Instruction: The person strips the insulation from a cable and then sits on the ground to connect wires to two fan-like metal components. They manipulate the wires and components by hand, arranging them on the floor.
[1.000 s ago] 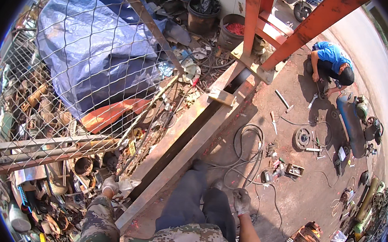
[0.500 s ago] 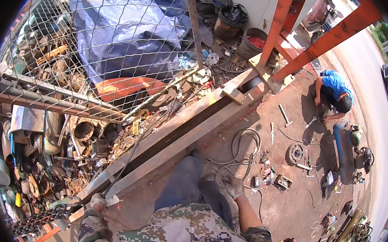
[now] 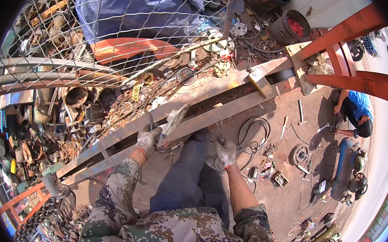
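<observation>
My left hand, in a pale work glove, is closed on the dark handle of a flat grey piece that I cannot identify, held over the long slotted steel beam that runs diagonally below me. My gloved right hand is closed on a thin tool, perhaps a clamp or holder, beside my leg and near coiled cables. A small metal block lies across the beam's upper part, close to the base plate of an orange steel frame.
A co-worker in blue crouches at right among hand tools, near a gas cylinder. Behind wire mesh at left lie a blue tarp and piles of scrap. Buckets stand at the back; a road runs along the far right.
My left hand has risen up the beam from the lower left and now holds the grey piece. My right hand has moved up, holding the thin tool. The view has shifted, turning the beam flatter.
</observation>
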Motion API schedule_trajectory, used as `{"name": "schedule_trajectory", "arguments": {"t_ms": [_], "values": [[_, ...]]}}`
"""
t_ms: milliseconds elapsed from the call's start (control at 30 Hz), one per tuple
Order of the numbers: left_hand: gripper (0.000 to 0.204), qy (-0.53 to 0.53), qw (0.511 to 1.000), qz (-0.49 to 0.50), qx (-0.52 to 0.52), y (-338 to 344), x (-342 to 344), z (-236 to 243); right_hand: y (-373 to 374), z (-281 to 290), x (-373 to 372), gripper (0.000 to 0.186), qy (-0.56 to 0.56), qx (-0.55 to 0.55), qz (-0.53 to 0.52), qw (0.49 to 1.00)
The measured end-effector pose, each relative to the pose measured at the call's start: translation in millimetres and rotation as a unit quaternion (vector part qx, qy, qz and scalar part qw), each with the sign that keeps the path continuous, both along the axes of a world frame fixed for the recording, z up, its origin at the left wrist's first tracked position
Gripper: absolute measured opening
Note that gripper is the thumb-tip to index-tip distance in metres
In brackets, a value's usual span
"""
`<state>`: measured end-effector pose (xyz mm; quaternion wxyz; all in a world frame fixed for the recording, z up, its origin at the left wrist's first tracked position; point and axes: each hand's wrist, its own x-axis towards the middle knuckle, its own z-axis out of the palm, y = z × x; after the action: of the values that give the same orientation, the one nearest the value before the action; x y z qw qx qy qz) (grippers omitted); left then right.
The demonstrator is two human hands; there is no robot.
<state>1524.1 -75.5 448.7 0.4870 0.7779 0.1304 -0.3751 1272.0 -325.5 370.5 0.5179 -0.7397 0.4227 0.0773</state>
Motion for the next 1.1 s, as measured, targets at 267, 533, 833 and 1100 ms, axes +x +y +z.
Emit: {"name": "schedule_trajectory", "arguments": {"t_ms": [267,533,833,1100], "values": [[0.04,-0.07,0.996,0.033,-0.047,-147.1,-38.2,-84.6,-53.5,24.4,137.0,0.059,-0.051,0.056,-0.116,0.99],[0.034,0.053,0.995,-0.088,-0.009,-193.0,4.1,-83.9,-133.8,-74.5,114.7,0.031,-0.099,0.193,-0.214,0.952],[0.026,-0.044,0.995,-0.061,0.064,-131.7,100.6,-178.5,-165.9,-118.7,155.7,0.037,-0.055,0.07,-0.214,0.973],[0.059,-0.149,0.864,-0.427,0.219,-266.2,206.7,-229.7,-194.7,-183.7,159.5,0.034,-0.016,-0.094,-0.174,0.98]]}}
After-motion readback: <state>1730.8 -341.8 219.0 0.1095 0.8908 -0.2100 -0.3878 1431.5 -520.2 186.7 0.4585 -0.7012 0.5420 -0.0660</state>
